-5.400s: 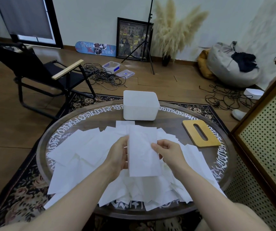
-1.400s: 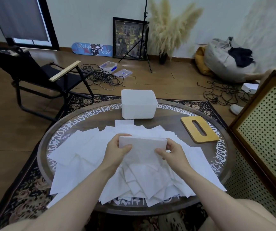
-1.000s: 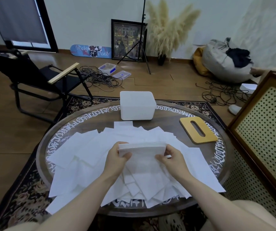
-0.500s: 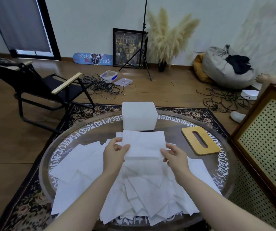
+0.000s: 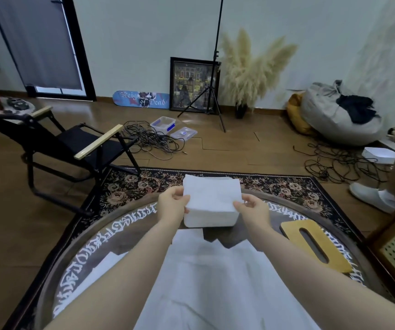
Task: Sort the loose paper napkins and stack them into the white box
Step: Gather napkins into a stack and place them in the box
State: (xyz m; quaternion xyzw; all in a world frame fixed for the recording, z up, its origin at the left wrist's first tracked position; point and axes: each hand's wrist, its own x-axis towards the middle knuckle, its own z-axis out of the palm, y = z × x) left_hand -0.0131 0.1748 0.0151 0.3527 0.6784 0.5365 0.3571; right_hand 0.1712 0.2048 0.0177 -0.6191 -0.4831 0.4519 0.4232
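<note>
Napkin stack (image 5: 209, 194): a soft, matte white sheaf with squared corners, flat between your two hands and directly over the white box.
White box (image 5: 209, 219): smooth, rounded at the corners; only its near wall shows under the stack, just beyond your fingertips on the table.
Left hand (image 5: 171, 206): your thumb lies on top of the stack's left edge and the curled fingers go under it, so you are pinching the paper.
Right hand (image 5: 251, 208): the same grip mirrored on the right edge, thumb above, fingers tucked below.
Arms: both reach forward nearly straight, forearms bare, converging toward the box.
Loose napkins (image 5: 215, 282): thin, faintly creased white sheets overlapping in a heap beneath your forearms, nearer to you than the box.
Table (image 5: 91, 236): round, dark wood rim, glossy top with a ring of white ornamental lettering.
Wooden lid (image 5: 315, 246): a flat tan panel with rounded corners and a long oval slot, lying to the right of your right hand, well apart from the box.
Rug (image 5: 144, 184): dark floral weave beyond and left of your left hand, under the table.
</note>
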